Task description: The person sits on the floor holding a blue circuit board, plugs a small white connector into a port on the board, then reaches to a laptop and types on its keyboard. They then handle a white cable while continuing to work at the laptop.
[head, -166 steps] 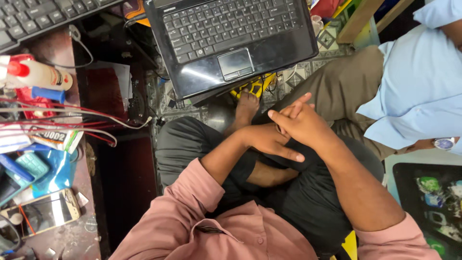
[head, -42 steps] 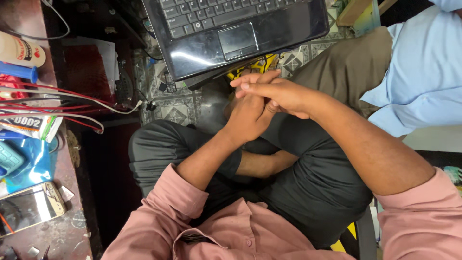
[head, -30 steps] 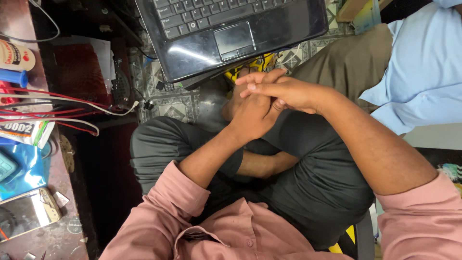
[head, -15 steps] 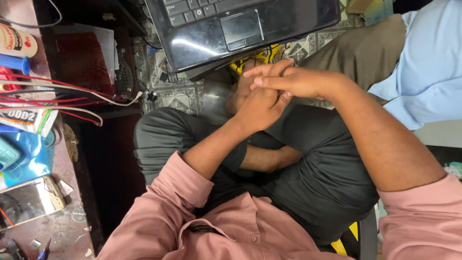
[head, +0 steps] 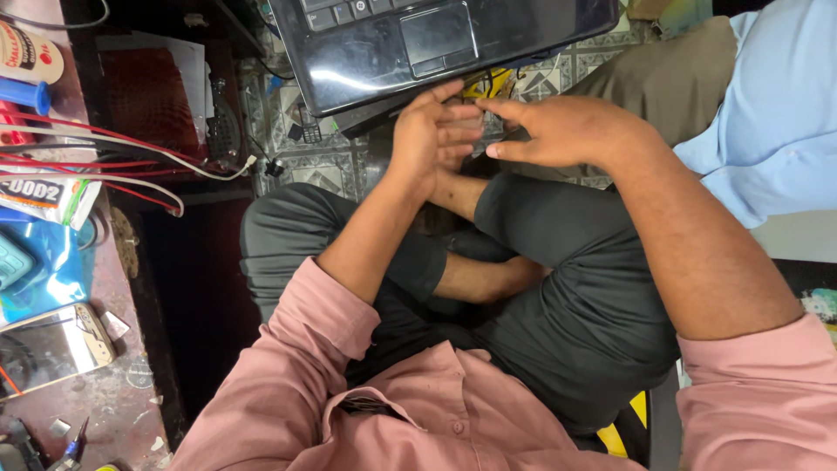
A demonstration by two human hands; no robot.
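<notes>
I sit cross-legged in dark trousers and a pink shirt. My left hand point(head: 432, 139) is raised with its fingers apart, just below the front edge of a black laptop point(head: 436, 44) that lies open on the patterned floor. My right hand point(head: 558, 131) hovers beside it, fingers stretched towards the left hand, fingertips close but apart. Neither hand holds anything. A yellow object point(head: 488, 85) peeks from under the laptop, right behind my fingertips.
A worn bench point(head: 96, 401) on the left carries red and white wires point(head: 113, 166), a blue packet point(head: 39, 270), a shiny flat device point(head: 52, 344) and small pliers point(head: 74, 445). Another person in a light blue shirt point(head: 776, 113) sits at the right.
My hands were clasped together over my knee; now they have come apart with the fingers spread. The view has shifted slightly, so the laptop sits higher in frame.
</notes>
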